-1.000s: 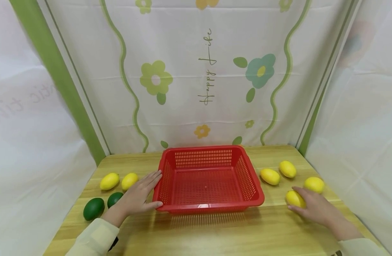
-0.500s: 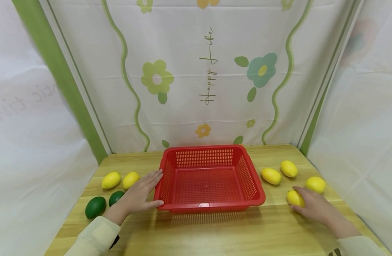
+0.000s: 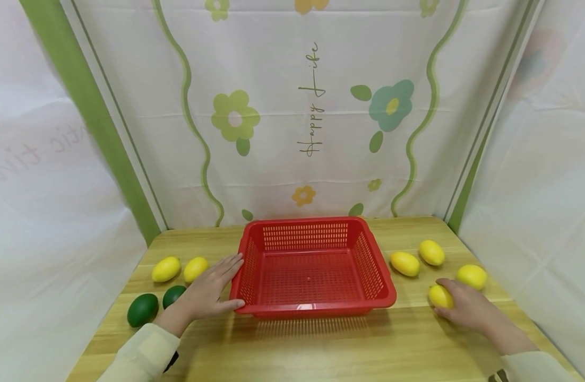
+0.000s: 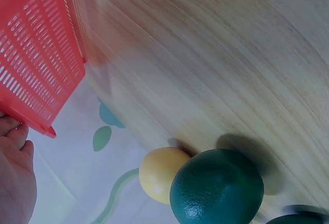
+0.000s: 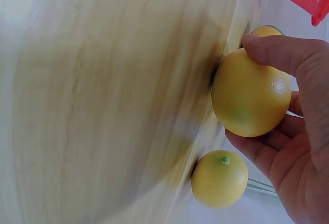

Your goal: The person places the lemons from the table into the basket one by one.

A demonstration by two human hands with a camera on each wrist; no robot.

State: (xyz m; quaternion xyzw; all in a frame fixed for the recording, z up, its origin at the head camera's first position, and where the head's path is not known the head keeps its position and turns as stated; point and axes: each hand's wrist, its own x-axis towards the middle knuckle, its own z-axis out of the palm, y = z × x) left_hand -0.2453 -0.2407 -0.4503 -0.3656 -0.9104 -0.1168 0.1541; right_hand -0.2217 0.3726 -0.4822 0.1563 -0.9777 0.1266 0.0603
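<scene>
Gripping a smooth, oval yellow lemon [image 3: 440,297] between thumb and bent fingers, the right hand [image 3: 470,309] is low over the right side of the pale wood-grain tabletop [image 3: 330,350], its grasp only as wide as the fruit. Whether that lemon touches the wood cannot be told. Just beyond the knuckles lies a rounder yellow lemon [image 3: 471,277]; farther back, near each other, are an orange-tinged yellow lemon [image 3: 404,263] and a plain yellow lemon [image 3: 431,252].

The left hand [image 3: 204,294] is spread open, its nearly straight fingers resting on the left rim of a red rectangular plastic basket [image 3: 311,309] with slotted walls, thumb at the near corner. The basket stands upright mid-tabletop, between the two groups of fruit. Left of that wrist, two glossy dark green oval fruits [image 3: 143,310] sit near each other, and behind them lie two pointed yellow lemons [image 3: 166,269].
</scene>
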